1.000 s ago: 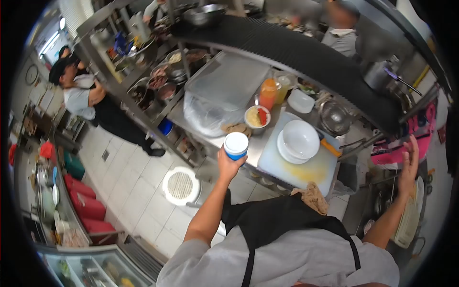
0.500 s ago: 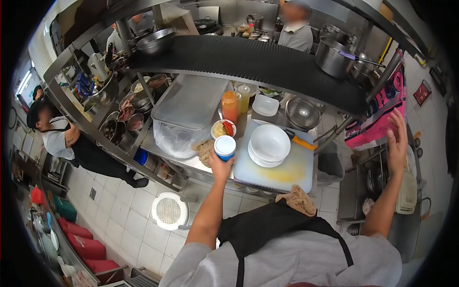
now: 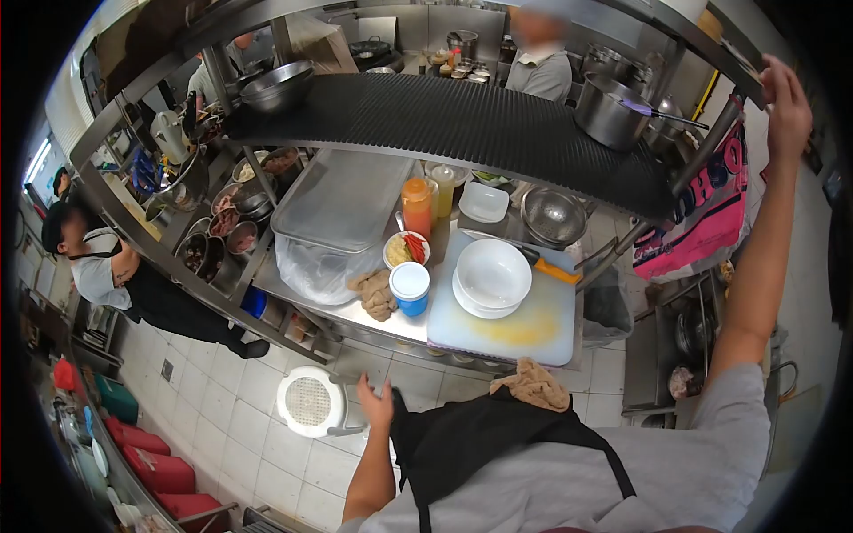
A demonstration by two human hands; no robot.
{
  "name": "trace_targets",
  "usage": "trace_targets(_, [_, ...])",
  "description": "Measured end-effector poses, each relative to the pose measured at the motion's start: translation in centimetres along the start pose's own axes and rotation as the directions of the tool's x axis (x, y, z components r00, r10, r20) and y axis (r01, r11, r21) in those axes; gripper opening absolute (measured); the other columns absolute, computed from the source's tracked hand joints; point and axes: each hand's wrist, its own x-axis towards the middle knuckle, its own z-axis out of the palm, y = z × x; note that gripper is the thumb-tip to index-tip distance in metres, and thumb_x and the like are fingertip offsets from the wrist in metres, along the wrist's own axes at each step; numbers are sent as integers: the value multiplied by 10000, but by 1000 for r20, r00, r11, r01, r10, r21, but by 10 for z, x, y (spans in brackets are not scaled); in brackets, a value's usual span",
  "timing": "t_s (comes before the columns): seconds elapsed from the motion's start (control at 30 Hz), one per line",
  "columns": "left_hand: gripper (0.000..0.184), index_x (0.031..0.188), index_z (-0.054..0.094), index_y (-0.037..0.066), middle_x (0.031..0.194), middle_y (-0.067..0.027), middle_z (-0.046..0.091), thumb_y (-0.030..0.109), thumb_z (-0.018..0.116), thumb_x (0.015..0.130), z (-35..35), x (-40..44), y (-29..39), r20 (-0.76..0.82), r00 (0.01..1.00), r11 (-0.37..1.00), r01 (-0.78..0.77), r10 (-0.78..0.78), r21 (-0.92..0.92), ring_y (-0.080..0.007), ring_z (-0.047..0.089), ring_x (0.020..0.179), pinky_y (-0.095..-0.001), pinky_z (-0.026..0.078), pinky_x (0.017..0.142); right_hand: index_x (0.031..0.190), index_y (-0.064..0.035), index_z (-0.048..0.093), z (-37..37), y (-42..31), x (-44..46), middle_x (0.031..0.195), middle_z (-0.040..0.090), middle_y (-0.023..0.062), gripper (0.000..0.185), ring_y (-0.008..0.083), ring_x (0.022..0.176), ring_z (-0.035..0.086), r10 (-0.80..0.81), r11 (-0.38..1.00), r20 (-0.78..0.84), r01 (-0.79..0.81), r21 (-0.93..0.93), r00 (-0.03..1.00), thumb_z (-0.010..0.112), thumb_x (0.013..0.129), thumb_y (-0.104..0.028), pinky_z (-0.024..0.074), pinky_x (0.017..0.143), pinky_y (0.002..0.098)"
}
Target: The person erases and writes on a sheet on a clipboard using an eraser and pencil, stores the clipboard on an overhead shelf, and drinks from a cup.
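My left hand [image 3: 375, 401] is in the air in front of the steel counter, fingers apart and holding nothing. Just beyond it, a blue tub with a white lid [image 3: 410, 289] stands on the counter edge, beside a brown cloth [image 3: 375, 295]. My right hand [image 3: 785, 111] is raised at the upper right by the top shelf's end; its fingers are bent, and whether they touch something there is unclear. White bowls [image 3: 493, 274] rest on a stained cutting board [image 3: 533, 335] with an orange-handled knife [image 3: 557, 271]. A small bowl of red and yellow food [image 3: 406, 250] is behind the tub.
A ribbed black shelf [image 3: 444, 124] spans above the counter, bearing a pot [image 3: 611, 111] and metal bowls [image 3: 277, 86]. Orange [image 3: 416, 206] and yellow bottles stand below it. A white stool [image 3: 311, 401] is on the floor. People stand at the left and behind the shelf.
The tub is now on the counter and my left hand has let go and drawn back toward me. My right hand has gone up to the shelf's end. The view has turned.
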Motion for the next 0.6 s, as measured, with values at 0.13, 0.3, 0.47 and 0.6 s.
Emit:
trace_targets(0.13, [701, 1388, 503, -21, 1327, -285, 576, 346, 751, 845, -47, -65, -110, 192, 943, 908, 186, -272, 375, -448, 564, 1211, -496, 468, 1018, 1133, -28, 698, 18, 40, 71, 953, 712, 96, 271, 163, 736, 594, -451, 794, 10, 407, -452, 892, 572, 1019, -239, 495, 661, 308])
trace_targets(0.3, [628, 1211, 662, -37, 1057, -249, 725, 502, 663, 890, -135, -129, -198, 535, 358, 626, 220, -766, 749, -388, 694, 1036, -501, 529, 919, 721, 116, 593, 82, 25, 76, 646, 602, 183, 370, 280, 547, 519, -99, 995, -145, 95, -34, 984, 628, 935, -183, 419, 534, 448])
trace_targets(0.47, [507, 1127, 698, -47, 941, -203, 750, 408, 646, 909, -168, -139, -198, 289, 823, 749, 226, -489, 623, -337, 739, 878, -487, 557, 798, 664, 117, 605, 81, 2, 90, 616, 611, 220, 410, 312, 538, 541, 71, 997, -137, -65, 48, 988, 627, 928, -196, 428, 553, 470])
trace_targets(0.6, [400, 929, 701, -54, 871, -263, 712, 327, 587, 963, -204, -60, -202, 209, 891, 802, 232, -402, 551, -428, 695, 812, -506, 535, 758, 783, 93, 686, 89, 68, 127, 769, 698, 266, 380, 370, 645, 653, -156, 937, -126, 106, -334, 980, 593, 955, -233, 501, 619, 465])
